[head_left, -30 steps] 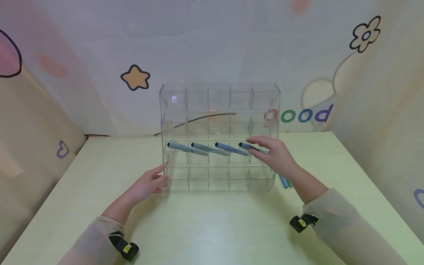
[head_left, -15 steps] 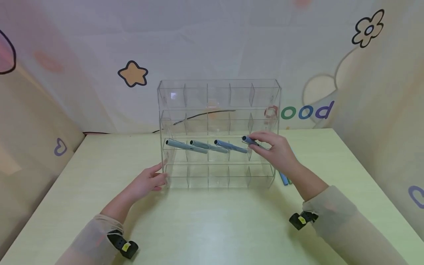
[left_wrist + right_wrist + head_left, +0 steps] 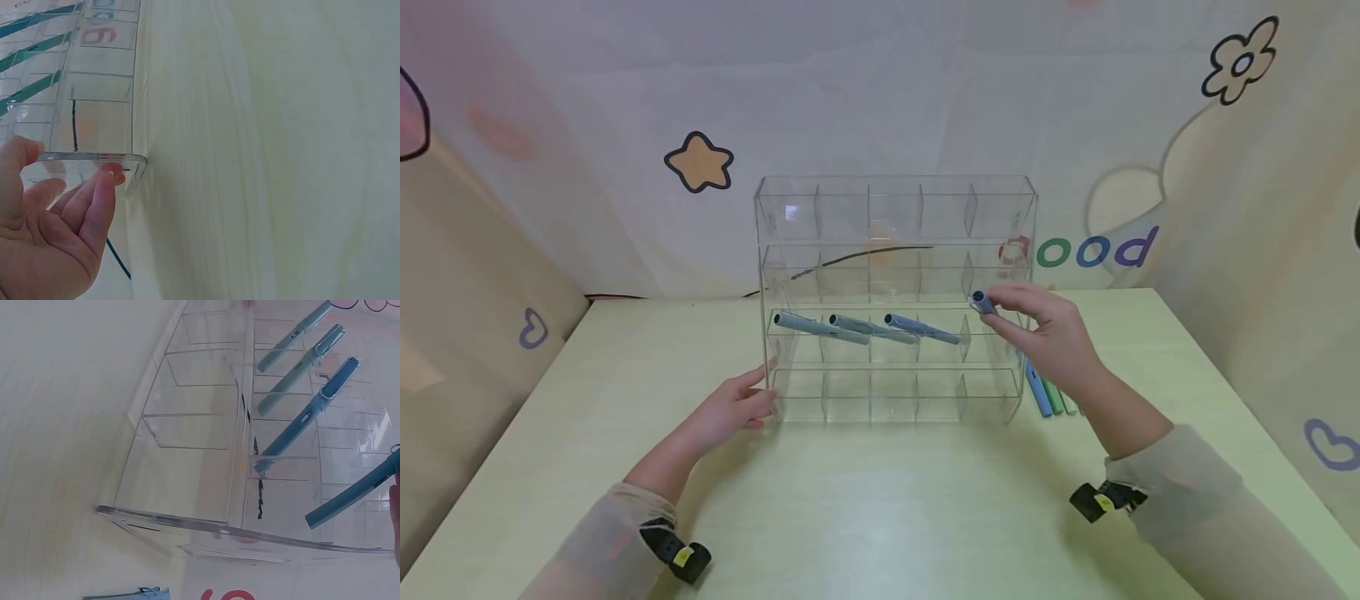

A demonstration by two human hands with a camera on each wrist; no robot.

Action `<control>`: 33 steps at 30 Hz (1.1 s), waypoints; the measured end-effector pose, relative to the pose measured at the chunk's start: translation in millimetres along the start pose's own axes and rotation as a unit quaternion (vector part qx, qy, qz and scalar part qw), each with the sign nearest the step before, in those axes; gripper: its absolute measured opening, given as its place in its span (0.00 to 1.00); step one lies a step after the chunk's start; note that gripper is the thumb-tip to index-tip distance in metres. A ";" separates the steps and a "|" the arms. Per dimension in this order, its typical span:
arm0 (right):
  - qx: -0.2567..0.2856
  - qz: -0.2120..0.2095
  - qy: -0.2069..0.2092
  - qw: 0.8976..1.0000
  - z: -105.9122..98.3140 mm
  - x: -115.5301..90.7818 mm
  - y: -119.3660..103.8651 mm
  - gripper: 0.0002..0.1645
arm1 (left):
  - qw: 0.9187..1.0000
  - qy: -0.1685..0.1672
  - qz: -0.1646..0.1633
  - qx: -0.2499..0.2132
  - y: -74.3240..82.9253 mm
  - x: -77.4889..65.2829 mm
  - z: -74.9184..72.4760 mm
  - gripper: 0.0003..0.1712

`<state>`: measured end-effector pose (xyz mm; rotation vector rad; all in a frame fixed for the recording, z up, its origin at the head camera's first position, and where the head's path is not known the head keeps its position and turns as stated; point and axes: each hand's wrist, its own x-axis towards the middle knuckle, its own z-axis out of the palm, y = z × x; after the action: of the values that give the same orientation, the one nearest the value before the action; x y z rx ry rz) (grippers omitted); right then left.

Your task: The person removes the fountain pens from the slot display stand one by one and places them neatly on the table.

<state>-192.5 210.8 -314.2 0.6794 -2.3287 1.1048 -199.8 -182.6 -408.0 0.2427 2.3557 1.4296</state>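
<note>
A clear acrylic rack (image 3: 895,422) with tiered compartments stands upright on the table. Three capped pens in blue-green to blue, such as the blue pen (image 3: 921,328), lie slanted in its middle tier. My right hand (image 3: 1048,329) pinches another blue pen (image 3: 353,492) near its capped end, between thumb and fingers, at the rack's right side; its other end slants into the rack in the right wrist view. My left hand (image 3: 730,412) holds the rack's lower left side, thumb and curled fingers at the side panel's edge (image 3: 94,156).
Several more pens, blue and green, lie on the table right of the rack, among them a blue pen (image 3: 1038,390) and a green pen (image 3: 1052,397). A printed cloth backdrop (image 3: 880,100) rises behind the table (image 3: 865,517).
My right hand has lifted the fourth pen up and to the right, away from the row of three, and turned its capped end more toward the head camera. My left hand stays put.
</note>
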 end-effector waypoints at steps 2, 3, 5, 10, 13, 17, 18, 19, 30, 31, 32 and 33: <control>0.002 -0.004 0.005 1.000 -2.7 -0.1 -1.2 0.15 | 1.000 0.002 -0.001 0.000 0.9 0.0 -0.2 0.35; 0.004 -0.005 0.007 1.000 -4.2 -0.4 -2.1 0.15 | 1.000 0.003 -0.002 0.001 1.3 -0.1 -0.3 0.35; 0.006 -0.008 0.011 1.000 -6.9 -1.1 -3.2 0.16 | 1.000 0.002 -0.003 0.002 1.5 -0.2 -0.6 0.35; 0.023 -0.027 0.028 0.999 -16.3 -3.5 -8.1 0.17 | 1.000 0.005 -0.008 0.003 1.7 -0.7 -0.8 0.35; 0.045 -0.034 0.039 0.998 -23.5 -6.0 -12.3 0.17 | 1.000 0.001 -0.002 0.002 1.7 -1.1 -1.0 0.35; 0.058 -0.019 0.048 0.997 -33.8 -11.3 -15.4 0.17 | 1.000 -0.007 0.008 -0.006 0.9 -1.1 -0.9 0.35; 0.059 -0.012 0.049 0.997 -36.4 -12.9 -15.4 0.17 | 1.000 -0.007 0.010 -0.009 0.6 -0.9 -0.6 0.35; 0.060 -0.005 0.052 0.997 -39.0 -14.5 -15.5 0.17 | 1.000 -0.008 0.012 -0.010 0.5 -0.9 -0.4 0.35; 0.102 0.094 0.064 0.988 -63.9 -32.7 2.0 0.18 | 1.000 -0.003 0.008 -0.007 0.9 0.2 0.4 0.35; 0.101 0.100 0.062 0.988 -65.2 -34.3 4.6 0.18 | 1.000 -0.003 0.007 -0.007 1.1 0.0 0.3 0.35; 0.101 0.106 0.061 0.987 -66.5 -36.0 7.1 0.18 | 1.000 -0.003 0.006 -0.006 1.2 -0.2 0.1 0.35; 0.098 0.112 0.059 0.987 -67.7 -37.6 9.9 0.18 | 1.000 -0.003 0.005 -0.005 1.5 -0.4 0.1 0.35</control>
<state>-156.1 279.2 -304.1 0.4127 -2.2552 1.4481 -199.4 -182.0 -406.6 0.2554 2.3442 1.4436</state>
